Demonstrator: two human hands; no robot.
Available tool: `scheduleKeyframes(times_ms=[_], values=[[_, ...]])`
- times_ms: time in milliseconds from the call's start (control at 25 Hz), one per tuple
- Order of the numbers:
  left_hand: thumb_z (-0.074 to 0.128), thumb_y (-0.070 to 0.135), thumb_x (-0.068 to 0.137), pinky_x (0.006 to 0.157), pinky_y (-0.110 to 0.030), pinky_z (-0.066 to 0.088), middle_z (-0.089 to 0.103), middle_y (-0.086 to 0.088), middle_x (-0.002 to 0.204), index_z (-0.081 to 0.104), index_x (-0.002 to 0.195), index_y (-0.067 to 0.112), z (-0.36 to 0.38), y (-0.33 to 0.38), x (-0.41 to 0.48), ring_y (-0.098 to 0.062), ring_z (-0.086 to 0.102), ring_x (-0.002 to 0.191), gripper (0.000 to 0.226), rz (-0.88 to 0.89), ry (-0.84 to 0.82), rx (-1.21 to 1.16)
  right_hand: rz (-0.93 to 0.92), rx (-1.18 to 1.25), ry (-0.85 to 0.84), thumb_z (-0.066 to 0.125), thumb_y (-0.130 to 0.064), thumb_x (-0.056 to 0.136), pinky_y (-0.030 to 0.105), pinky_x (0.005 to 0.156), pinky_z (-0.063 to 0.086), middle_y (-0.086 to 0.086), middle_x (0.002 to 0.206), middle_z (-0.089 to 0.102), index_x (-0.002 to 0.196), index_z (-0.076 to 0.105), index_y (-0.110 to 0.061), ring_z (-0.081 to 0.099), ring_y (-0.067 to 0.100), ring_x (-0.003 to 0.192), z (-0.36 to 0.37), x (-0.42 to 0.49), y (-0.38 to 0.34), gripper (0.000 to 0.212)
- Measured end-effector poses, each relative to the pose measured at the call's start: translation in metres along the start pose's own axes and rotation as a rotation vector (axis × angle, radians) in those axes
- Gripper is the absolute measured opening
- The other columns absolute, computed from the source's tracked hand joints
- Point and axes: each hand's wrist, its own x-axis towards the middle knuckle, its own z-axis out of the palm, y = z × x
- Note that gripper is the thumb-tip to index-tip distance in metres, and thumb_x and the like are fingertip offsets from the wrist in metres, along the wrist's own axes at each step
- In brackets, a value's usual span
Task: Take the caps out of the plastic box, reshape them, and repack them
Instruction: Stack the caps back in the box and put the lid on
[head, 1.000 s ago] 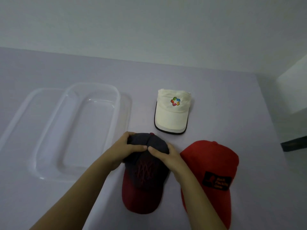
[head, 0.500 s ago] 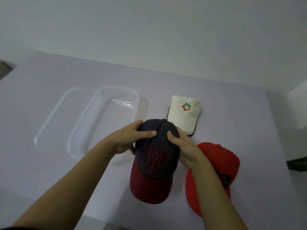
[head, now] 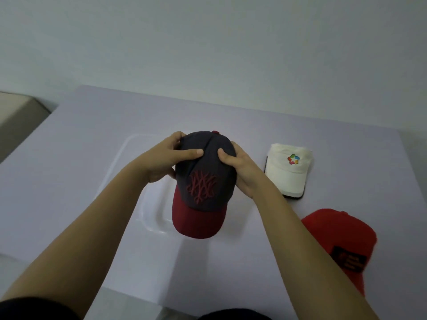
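A dark grey cap (head: 203,179) with a maroon brim and maroon stitched logo is held up in the air above the clear plastic box (head: 150,218). My left hand (head: 166,158) grips the crown's left side, thumb pressed on top. My right hand (head: 240,167) grips the crown's right side, thumb on top too. A white cap (head: 288,169) with a coloured logo lies on the table to the right. A red cap (head: 342,241) with a black patch lies at the near right, partly behind my right forearm.
The pale purple table (head: 69,169) ends at a near edge below my arms and at a left edge beside a beige surface (head: 16,112). A plain wall rises behind the table. Most of the plastic box is hidden by my hands and the cap.
Both hands have lifted the dark cap off the table and carried it left, so it now hangs over the plastic box. The view has shifted; the white and red caps lie as before.
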Motion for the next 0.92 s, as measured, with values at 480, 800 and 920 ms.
scheduleKeyframes(times_ms=[480, 800, 920], values=[[0.064, 0.032, 0.087, 0.077, -0.042, 0.053, 0.057, -0.004, 0.106, 0.044, 0.114, 0.011, -0.059, -0.098, 0.076, -0.020, 0.059, 0.090, 0.039, -0.170, -0.040, 0.001, 0.232, -0.490, 0.316, 0.061, -0.034, 0.088, 0.032, 0.086, 0.052, 0.001, 0.119, 0.061, 0.116, 0.051, -0.024, 0.060, 0.016, 0.100, 0.049, 0.080, 0.063, 0.032], [0.055, 0.036, 0.090, 0.080, -0.032, 0.046, 0.050, -0.015, 0.125, 0.041, 0.127, 0.005, -0.037, -0.119, 0.093, -0.026, 0.054, 0.103, 0.051, -0.061, 0.044, 0.541, 0.417, -1.141, 0.453, 0.046, -0.036, 0.096, 0.030, 0.078, 0.039, 0.019, 0.127, 0.050, 0.129, 0.041, -0.001, 0.053, 0.032, 0.111, 0.059, 0.086, 0.080, 0.048], [0.050, 0.037, 0.093, 0.103, -0.041, 0.039, 0.038, -0.021, 0.142, 0.025, 0.143, 0.003, -0.035, -0.118, 0.094, -0.034, 0.043, 0.126, 0.066, -0.065, 0.007, 0.648, 0.276, -1.161, 0.480, 0.048, -0.030, 0.096, 0.030, 0.088, 0.040, 0.016, 0.132, 0.048, 0.133, 0.040, -0.003, 0.050, 0.030, 0.117, 0.054, 0.075, 0.076, 0.047]])
